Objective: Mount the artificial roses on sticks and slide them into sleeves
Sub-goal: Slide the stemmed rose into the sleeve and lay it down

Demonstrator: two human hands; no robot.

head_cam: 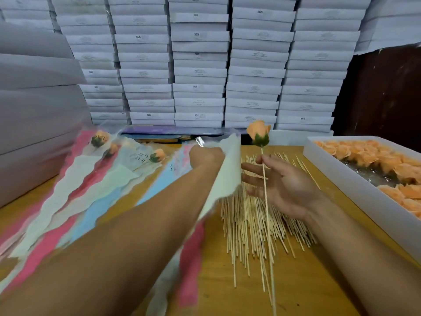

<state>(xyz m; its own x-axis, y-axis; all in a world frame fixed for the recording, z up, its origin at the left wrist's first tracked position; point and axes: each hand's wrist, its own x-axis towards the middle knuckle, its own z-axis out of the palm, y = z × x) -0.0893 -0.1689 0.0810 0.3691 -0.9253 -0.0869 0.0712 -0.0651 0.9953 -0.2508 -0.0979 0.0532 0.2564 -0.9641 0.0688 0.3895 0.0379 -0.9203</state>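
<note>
Wooden sticks lie heaped beneath the right hand, whose thumb and fingers pinch one stick topped by an orange rose. Beyond, the left hand grips a pale sleeve.

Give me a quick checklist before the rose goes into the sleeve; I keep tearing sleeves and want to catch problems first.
1. Rose seated on the stick: ok, head sits at the tip.
2. Right hand holds the stick: ok, pinched at the thumb, other fingers loose.
3. Left hand grips the sleeve: ok.
4. Sleeve mouth open: cannot tell, blurred.
5. Stick lined up with the sleeve: not ok, it stands beside it.
6. Spare sticks clear of the sleeve: not ok, the sleeve overlaps the pile.
</note>
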